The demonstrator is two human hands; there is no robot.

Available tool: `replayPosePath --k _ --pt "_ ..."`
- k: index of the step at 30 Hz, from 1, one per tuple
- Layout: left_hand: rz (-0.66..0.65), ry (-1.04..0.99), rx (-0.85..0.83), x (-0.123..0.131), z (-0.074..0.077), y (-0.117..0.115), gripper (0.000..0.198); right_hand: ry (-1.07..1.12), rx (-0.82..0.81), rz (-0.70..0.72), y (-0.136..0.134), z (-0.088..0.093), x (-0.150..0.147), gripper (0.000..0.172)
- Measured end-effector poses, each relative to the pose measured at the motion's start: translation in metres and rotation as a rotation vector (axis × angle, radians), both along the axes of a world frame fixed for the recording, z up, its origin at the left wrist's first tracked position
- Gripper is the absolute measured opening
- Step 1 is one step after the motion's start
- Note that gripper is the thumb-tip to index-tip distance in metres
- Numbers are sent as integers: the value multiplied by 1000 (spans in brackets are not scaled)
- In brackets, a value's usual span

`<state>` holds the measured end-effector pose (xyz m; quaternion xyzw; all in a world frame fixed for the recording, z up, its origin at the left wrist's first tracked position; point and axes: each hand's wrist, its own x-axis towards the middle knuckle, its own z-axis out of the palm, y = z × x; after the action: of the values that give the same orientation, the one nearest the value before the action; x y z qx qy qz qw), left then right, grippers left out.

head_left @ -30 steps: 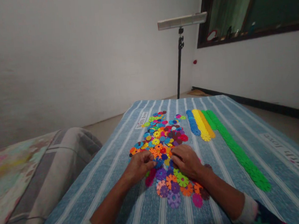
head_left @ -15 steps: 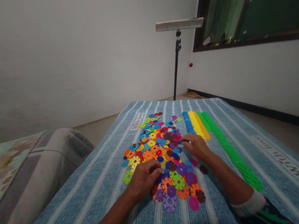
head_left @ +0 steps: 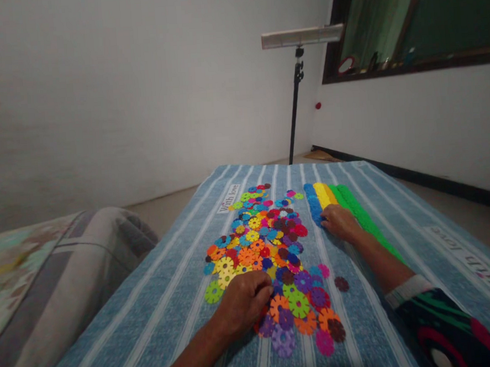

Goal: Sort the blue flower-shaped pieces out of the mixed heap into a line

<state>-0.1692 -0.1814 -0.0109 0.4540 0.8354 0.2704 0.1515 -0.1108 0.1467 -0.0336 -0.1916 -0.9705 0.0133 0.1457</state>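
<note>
A loose pile of multicoloured plastic snowflake discs (head_left: 257,254) with notched rims lies spread along the middle of the striped cloth. My left hand (head_left: 246,302) rests on the near left part of this pile, thumb and fingers curled together; whatever they may hold is hidden. To the pile's right, my right hand (head_left: 342,223) is at the near end of a blue row of discs (head_left: 311,199). Its fingers are pinched on a blue snowflake disc there, mostly covered by the hand. Beside the blue row lie a yellow row (head_left: 323,194) and a green row (head_left: 354,205), the latter partly behind my right forearm.
A single brown disc (head_left: 341,284) lies apart, right of the pile. The blue striped cloth (head_left: 161,299) covers the bed-like surface. A draped grey cover (head_left: 108,258) stands at the left. Beyond the far edge is a black stand (head_left: 294,108) carrying a long light panel.
My right hand has moved right, from the pile's right edge to the near end of the blue row. My left hand stays curled on the pile. The view has shifted slightly.
</note>
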Motion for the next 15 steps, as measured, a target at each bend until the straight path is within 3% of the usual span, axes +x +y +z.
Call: replayPosePath --k 11,15 --pt "-36 100 -8 0 -5 -3 21 -18 73 -26 -14 -10 4 20" --pt "-55 156 -4 0 -9 -4 24 64 57 136 -46 -13 11 16"
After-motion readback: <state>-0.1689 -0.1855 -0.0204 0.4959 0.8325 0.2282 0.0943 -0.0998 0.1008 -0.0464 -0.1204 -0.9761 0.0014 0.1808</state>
